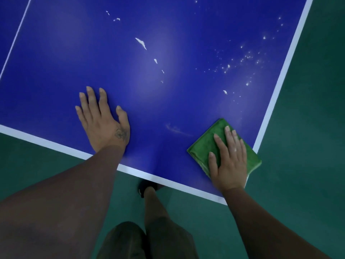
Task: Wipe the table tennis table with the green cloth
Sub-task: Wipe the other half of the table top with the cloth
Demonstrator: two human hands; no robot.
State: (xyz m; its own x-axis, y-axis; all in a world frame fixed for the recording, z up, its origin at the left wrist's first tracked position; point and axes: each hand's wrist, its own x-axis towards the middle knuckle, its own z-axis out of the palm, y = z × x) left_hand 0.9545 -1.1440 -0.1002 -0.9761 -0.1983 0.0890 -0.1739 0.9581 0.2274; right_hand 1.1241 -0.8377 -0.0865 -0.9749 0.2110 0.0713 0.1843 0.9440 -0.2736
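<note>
Right hand [228, 159] lies flat, fingers straight, pressing the folded green cloth [203, 144] onto the table [56, 53] at its near right corner; it grasps nothing. Left hand [104, 120] rests open and bare on the table near its front edge. White specks [228, 66] dot the table beyond the cloth.

The right hand [229, 161] half hides the green cloth [205, 144].

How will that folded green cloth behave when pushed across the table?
Probably soft and floppy: the green cloth lies in folded layers. It likely slides easily under the flat right hand, since the table looks glossy.
</note>
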